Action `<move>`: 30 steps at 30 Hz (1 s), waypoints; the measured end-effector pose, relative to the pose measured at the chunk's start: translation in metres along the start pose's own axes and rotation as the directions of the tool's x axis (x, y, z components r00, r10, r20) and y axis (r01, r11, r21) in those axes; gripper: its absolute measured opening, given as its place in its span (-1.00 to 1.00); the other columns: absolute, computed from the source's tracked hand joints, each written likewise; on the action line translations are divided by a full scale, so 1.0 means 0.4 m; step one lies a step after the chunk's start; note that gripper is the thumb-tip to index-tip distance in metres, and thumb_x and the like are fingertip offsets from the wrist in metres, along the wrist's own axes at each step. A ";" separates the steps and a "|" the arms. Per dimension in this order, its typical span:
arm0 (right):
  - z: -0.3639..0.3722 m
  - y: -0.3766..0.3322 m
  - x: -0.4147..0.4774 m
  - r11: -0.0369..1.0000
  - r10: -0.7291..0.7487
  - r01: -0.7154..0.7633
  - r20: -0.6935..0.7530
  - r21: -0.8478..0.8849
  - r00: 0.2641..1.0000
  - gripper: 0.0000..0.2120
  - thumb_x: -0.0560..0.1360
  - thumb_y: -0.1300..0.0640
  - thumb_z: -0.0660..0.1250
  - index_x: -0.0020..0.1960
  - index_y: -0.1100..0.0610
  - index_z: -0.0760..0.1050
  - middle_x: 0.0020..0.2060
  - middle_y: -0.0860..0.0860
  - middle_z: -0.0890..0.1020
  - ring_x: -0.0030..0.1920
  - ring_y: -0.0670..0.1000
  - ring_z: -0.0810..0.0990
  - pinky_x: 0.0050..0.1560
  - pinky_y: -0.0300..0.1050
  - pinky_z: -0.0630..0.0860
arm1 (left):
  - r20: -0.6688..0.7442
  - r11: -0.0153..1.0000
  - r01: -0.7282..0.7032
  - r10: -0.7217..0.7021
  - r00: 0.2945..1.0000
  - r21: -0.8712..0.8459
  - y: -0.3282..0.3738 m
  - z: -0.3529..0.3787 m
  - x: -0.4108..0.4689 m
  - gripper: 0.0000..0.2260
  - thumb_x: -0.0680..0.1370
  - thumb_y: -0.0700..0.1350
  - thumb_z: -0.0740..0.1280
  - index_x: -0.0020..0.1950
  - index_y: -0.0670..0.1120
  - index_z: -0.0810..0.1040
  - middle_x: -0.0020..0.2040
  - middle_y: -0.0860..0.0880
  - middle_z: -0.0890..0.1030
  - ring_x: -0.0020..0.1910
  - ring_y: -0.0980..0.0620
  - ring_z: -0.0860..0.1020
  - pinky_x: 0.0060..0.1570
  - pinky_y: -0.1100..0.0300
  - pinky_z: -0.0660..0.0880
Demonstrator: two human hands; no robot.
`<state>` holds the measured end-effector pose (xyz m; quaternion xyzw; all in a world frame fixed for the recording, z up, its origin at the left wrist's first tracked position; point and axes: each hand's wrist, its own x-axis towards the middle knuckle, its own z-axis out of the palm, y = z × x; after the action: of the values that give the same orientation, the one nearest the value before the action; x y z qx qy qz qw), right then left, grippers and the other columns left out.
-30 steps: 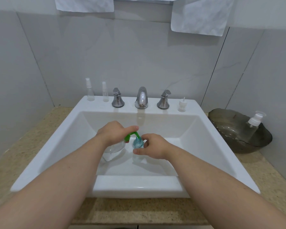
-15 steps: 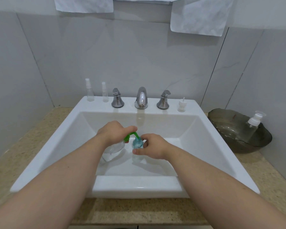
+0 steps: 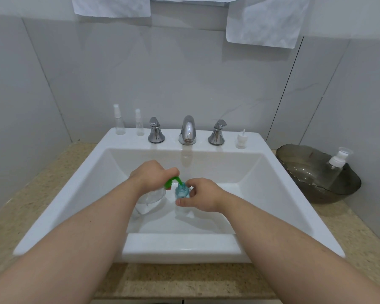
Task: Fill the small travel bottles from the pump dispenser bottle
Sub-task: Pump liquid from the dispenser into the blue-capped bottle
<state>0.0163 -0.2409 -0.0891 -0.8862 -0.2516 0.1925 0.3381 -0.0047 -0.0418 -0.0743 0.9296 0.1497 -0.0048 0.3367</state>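
Over the white sink basin (image 3: pixel 272 194) my left hand (image 3: pixel 150 175) grips the green pump head (image 3: pixel 172 181) of a clear dispenser bottle (image 3: pixel 150 199), whose body shows below my fingers. The green spout points down into the neck of a small travel bottle (image 3: pixel 182 191) holding blue liquid. My right hand (image 3: pixel 203 195) holds that small bottle upright, thumb in front and fingers behind it. Two clear spray bottles, one (image 3: pixel 119 123) taller and one (image 3: pixel 139 123) slimmer, stand on the sink's back left ledge.
A chrome faucet (image 3: pixel 187 130) with two handles (image 3: pixel 155 133) (image 3: pixel 216 133) stands at the back. A small white pump cap (image 3: pixel 241 139) sits on the right ledge. A dark bowl (image 3: pixel 312 189) holding a clear bottle (image 3: pixel 336 165) stands on the speckled counter at right. Cloths (image 3: pixel 266 20) hang above.
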 end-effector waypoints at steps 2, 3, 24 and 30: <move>-0.001 -0.001 -0.001 1.000 0.000 0.000 0.002 0.006 1.000 -0.61 0.47 -0.10 0.54 0.19 0.04 0.57 -0.24 -0.15 0.47 -0.26 -0.14 0.47 -0.26 -0.26 0.36 | 0.000 1.000 -0.003 0.003 1.000 0.004 -0.001 0.000 0.000 -0.53 0.30 0.30 0.26 -0.41 -0.08 0.68 -0.34 -0.07 0.69 -0.35 -0.05 0.50 -0.17 0.07 0.47; -0.002 -0.001 -0.001 1.000 -0.002 0.002 0.003 0.007 1.000 -0.63 0.47 -0.10 0.54 0.18 0.04 0.57 -0.25 -0.14 0.47 -0.27 -0.13 0.47 -0.27 -0.26 0.36 | -0.002 1.000 -0.005 0.005 1.000 0.007 -0.001 0.000 0.000 -0.54 0.30 0.30 0.26 -0.43 -0.06 0.68 -0.37 -0.05 0.67 -0.35 -0.05 0.50 -0.17 0.07 0.47; -0.001 0.001 0.003 1.000 -0.012 0.011 -0.020 -0.022 1.000 -0.66 0.50 -0.13 0.51 0.15 0.05 0.59 -0.24 -0.12 0.50 -0.23 -0.10 0.49 -0.18 -0.18 0.42 | -0.015 0.999 -0.017 0.017 1.000 0.039 -0.006 -0.005 -0.006 -0.30 0.46 0.53 0.23 -0.41 -0.06 0.70 -0.52 0.07 0.47 -0.35 -0.02 0.50 -0.19 0.09 0.40; 0.000 -0.002 0.004 0.999 -0.007 0.006 -0.022 -0.039 1.000 -0.69 0.52 -0.13 0.48 0.08 0.08 0.60 -0.29 -0.10 0.50 -0.27 -0.07 0.48 -0.20 -0.17 0.42 | -0.006 1.000 -0.009 0.009 1.000 0.021 -0.010 -0.003 -0.005 -0.33 0.41 0.54 0.31 -0.41 -0.06 0.71 -0.47 0.04 0.52 -0.34 -0.02 0.51 -0.18 0.07 0.42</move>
<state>0.0172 -0.2395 -0.0891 -0.8939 -0.2545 0.1767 0.3241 -0.0078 -0.0386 -0.0755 0.9337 0.1464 -0.0018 0.3267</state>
